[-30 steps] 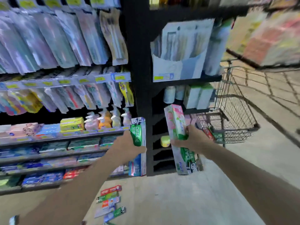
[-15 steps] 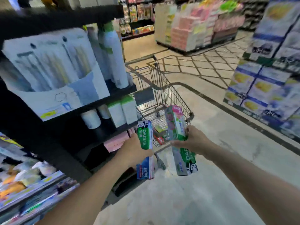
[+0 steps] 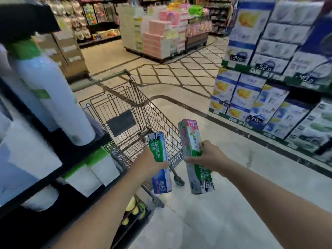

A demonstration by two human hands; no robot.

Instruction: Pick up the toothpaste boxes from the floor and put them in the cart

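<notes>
Both hands have swung further toward the wire shopping cart (image 3: 143, 112). Left hand (image 3: 147, 166) grips a blue-green Darlie toothpaste box (image 3: 159, 164) at the cart's near rim; right hand (image 3: 204, 157) clasps a pink-green toothpaste box (image 3: 194, 141) just beside it.

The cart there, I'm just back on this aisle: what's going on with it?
A person stands at the wire cart, a toothpaste box in each hand. The left hand grips a green and blue box; the right hand grips a pink and green box. Neither box is in the cart yet.
</notes>
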